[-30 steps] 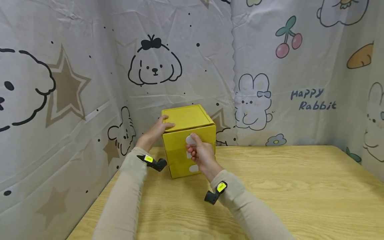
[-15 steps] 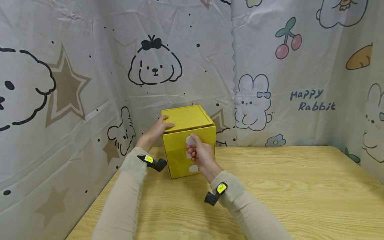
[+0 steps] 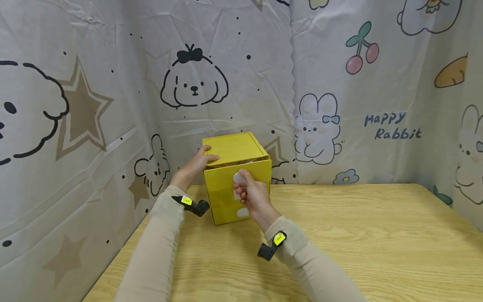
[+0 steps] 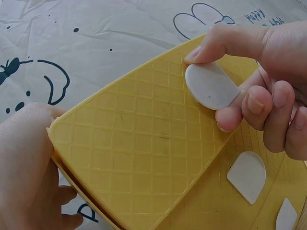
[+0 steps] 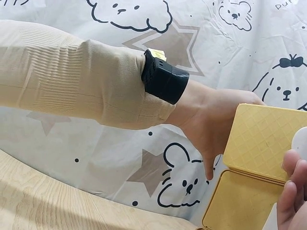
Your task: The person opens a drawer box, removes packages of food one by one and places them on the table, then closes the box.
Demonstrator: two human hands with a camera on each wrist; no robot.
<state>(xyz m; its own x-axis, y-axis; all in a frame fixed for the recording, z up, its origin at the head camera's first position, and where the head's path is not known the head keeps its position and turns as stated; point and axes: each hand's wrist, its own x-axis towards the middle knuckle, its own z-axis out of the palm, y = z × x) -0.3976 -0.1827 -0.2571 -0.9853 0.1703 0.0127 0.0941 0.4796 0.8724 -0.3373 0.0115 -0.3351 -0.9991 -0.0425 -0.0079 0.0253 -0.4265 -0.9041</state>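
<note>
A yellow mini drawer cabinet (image 3: 228,201) stands upright on the table, with white tabs as handles on its stacked drawers. My right hand (image 3: 256,197) pinches the white handle (image 4: 211,86) of the top drawer (image 4: 129,139) between thumb and fingers. That drawer sits slightly out, with a narrow gap under the cabinet's top panel (image 3: 234,147); something pale shows in the gap, too little to identify. My left hand (image 3: 193,167) grips the cabinet's upper left edge, a thumb and finger over the top and other fingers down the side. Lower handles (image 4: 248,177) are partly covered in the head view.
The light wooden table (image 3: 358,235) extends to the right and in front of the cabinet. A printed white curtain (image 3: 241,84) hangs close behind and along the left side. Each wrist carries a small black camera (image 3: 268,250) on a band.
The top drawer has come a little toward me, and the gap beneath the top panel has widened. My right hand has moved slightly with the handle; my left hand stays in place.
</note>
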